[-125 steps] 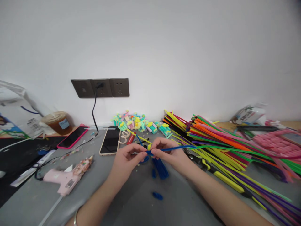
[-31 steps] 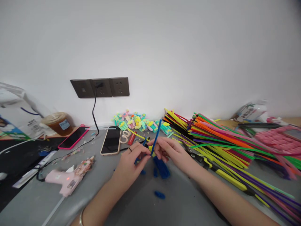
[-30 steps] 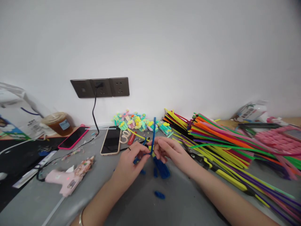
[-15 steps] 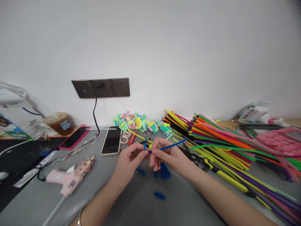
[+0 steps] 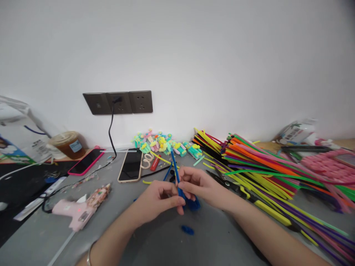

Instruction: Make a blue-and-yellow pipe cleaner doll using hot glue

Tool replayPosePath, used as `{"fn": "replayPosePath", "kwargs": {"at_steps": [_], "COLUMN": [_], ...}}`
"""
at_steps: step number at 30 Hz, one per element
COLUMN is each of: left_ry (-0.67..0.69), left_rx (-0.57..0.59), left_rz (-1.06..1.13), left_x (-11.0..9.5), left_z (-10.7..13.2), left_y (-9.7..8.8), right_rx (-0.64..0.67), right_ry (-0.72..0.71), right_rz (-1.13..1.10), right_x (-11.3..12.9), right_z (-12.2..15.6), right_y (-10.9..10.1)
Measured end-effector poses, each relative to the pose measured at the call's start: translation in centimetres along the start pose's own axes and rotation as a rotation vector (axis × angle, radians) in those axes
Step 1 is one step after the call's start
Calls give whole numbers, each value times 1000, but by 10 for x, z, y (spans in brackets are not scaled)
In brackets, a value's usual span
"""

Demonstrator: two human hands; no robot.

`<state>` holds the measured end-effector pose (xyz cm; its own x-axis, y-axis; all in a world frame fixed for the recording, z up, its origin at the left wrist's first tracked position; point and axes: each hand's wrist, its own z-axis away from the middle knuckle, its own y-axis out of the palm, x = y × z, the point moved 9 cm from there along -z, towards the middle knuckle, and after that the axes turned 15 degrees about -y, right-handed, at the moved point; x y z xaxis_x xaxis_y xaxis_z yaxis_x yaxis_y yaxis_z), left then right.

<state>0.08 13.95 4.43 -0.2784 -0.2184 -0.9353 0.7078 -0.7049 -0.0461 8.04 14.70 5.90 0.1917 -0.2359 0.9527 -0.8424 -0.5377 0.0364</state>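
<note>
My right grip pinches the blue stem partway along, probably to steer its free end, which leans far and left. My left grip is closed on the lower end, I judge as an anchor. The stem sits above the counter. To the right, pliers and stem pile lie conveniently close, perhaps deliberately.

Soft even light — slight blur, edges stretched.
</note>
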Motion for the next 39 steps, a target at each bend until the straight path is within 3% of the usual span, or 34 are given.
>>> {"fn": "replayPosePath", "kwargs": {"at_steps": [4, 12, 17, 22, 27, 29, 32, 39], "left_ry": [-64, -177, -128, -2, 54, 77, 169, 303], "left_rx": [110, 139, 31, -202, -271, -348, -477, -514], "left_rz": [46, 13, 1, -84, -61, -142, -357, -558], "left_x": [6, 15, 7, -4, -4, -5, -14, -19], "left_z": [1, 4, 3, -1, -1, 1, 8, 13], "left_y": [7, 6, -2, -18, -24, -28, -30, -26], "right_rx": [34, 8, -59, -241, -335, -373, -367, -345], "right_ry": [7, 67, 6, -95, -119, -122, -129, -145], "right_rz": [-58, -110, -102, -66, -73, -85, -78, -40], "right_x": [0, 0, 1, 6, 6, 5, 4, 4], "right_z": [1, 1, -2, -5, -4, -2, -2, -4], "right_y": [6, -1, -10, -26, -30, -31, -29, -31]}}
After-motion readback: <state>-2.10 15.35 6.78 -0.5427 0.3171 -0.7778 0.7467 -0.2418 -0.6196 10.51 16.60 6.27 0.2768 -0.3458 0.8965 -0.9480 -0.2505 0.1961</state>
